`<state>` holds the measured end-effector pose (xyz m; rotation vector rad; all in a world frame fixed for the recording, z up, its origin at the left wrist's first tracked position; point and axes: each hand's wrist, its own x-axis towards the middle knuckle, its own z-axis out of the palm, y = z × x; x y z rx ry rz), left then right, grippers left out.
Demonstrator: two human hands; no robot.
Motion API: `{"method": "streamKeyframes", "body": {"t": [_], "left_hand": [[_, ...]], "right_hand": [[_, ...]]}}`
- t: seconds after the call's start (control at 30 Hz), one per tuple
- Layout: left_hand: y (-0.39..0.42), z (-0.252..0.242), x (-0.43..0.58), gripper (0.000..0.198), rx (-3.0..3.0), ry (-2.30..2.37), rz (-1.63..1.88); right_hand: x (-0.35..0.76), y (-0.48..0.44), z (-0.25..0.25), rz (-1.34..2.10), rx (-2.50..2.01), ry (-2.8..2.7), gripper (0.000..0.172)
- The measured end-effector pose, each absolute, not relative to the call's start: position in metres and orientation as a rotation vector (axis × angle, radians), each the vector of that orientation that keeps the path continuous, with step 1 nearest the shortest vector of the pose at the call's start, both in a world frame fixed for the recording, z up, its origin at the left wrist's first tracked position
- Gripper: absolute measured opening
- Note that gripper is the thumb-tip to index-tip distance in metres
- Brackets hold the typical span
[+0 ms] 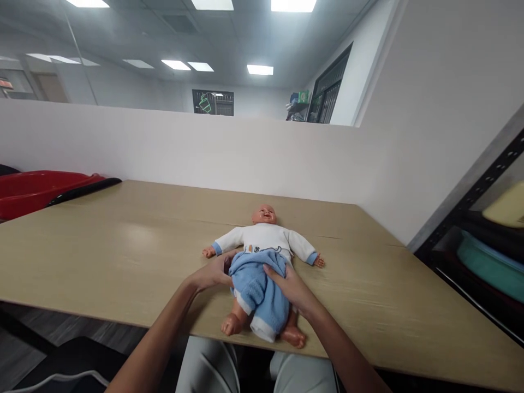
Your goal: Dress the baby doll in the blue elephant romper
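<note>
A baby doll [265, 214] lies on its back with its head away from me. It wears a white top [262, 237] with blue cuffs, and its arms are spread. Blue trousers [256, 281] with white cuffs lie bunched over its hips and legs. One doll foot sticks out below the left trouser cuff. The other foot lies beside the right trouser leg, whose cuff looks unfilled. My left hand [213, 273] grips the trousers at their left side, its fingertips partly hidden. With the thumb on top of the cloth, my right hand [292, 286] holds their right side.
The wooden table [135, 262] meets a white wall [204, 155] with a window above it. At the far left sits a red tub [36, 191]. A dark shelf rack [470, 202] holding a teal basin [491, 267] stands on the right. My knees are under the near edge.
</note>
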<state>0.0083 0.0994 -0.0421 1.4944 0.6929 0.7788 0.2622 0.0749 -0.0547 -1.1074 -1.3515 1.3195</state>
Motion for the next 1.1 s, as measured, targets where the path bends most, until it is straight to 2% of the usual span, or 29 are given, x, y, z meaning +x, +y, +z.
{"method": "streamKeyframes", "body": {"t": [0.1,0.2,0.47,0.57,0.63,0.7,0.8,0.9,0.97,1.03,1.1], "left_hand": [[0.104,-0.043,0.004,0.101,1.531,0.629,0.697],[0.104,-0.045,0.000,0.105,1.588,0.588,0.636],[0.101,-0.032,-0.019,0.082,1.691,0.590,0.517],[0.094,-0.011,-0.007,0.087,1.853,0.846,0.558],[0.086,0.005,0.013,0.101,2.055,1.050,0.594],[0.079,0.020,0.039,0.104,2.257,1.030,0.559],[0.077,0.036,0.078,0.089,2.372,0.899,0.373],[0.087,0.038,0.102,0.055,2.280,0.749,0.233],[0.095,0.033,0.109,0.040,2.181,0.603,0.256],[0.099,0.024,0.111,0.036,2.098,0.517,0.320],[0.100,0.017,0.110,0.037,2.051,0.514,0.364]], "right_hand": [[0.267,0.068,-0.051,1.271,-1.097,-1.437,0.055],[0.279,0.060,-0.048,1.303,-1.055,-1.475,0.061],[0.315,0.030,-0.026,1.399,-0.992,-1.588,0.072],[0.317,0.017,-0.018,1.362,-1.161,-1.724,0.064],[0.312,0.011,-0.015,1.223,-1.272,-1.792,0.054],[0.307,0.009,-0.013,1.063,-1.286,-1.816,0.048],[0.305,0.009,-0.008,0.916,-1.315,-1.776,0.046],[0.314,0.004,-0.003,0.873,-1.431,-1.751,0.042],[0.324,-0.004,-0.002,0.954,-1.467,-1.789,0.049],[0.333,-0.013,-0.006,1.112,-1.496,-1.869,0.055],[0.338,-0.020,-0.015,1.178,-1.512,-1.898,0.052]]}}
